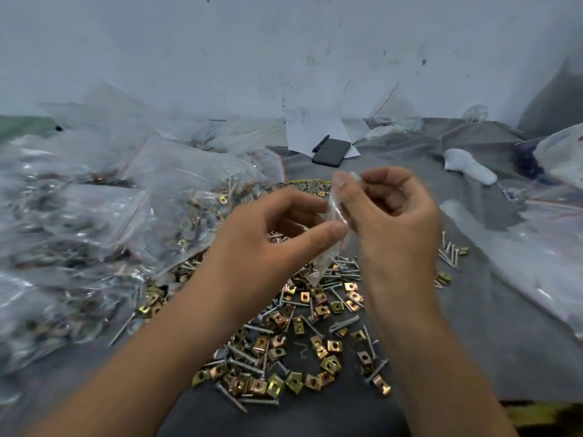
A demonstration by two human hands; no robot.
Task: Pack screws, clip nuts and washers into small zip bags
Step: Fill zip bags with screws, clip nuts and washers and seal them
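Observation:
A small clear zip bag [325,263] hangs between my two hands above the work pile. My left hand [268,234] pinches its side between thumb and fingers. My right hand [391,216] pinches the bag's upper edge with thumb and forefinger. Below lies a loose heap of brass-coloured clip nuts [315,348] mixed with silver screws [246,364] on a grey cloth [473,326]. I cannot tell whether the bag holds anything. Washers [310,186] show in a round dish behind my hands.
Many filled clear zip bags [94,222] are piled on the left. More plastic bags [555,234] lie at the right. A black phone [331,152], a pen and white paper [315,130] sit at the back by the wall.

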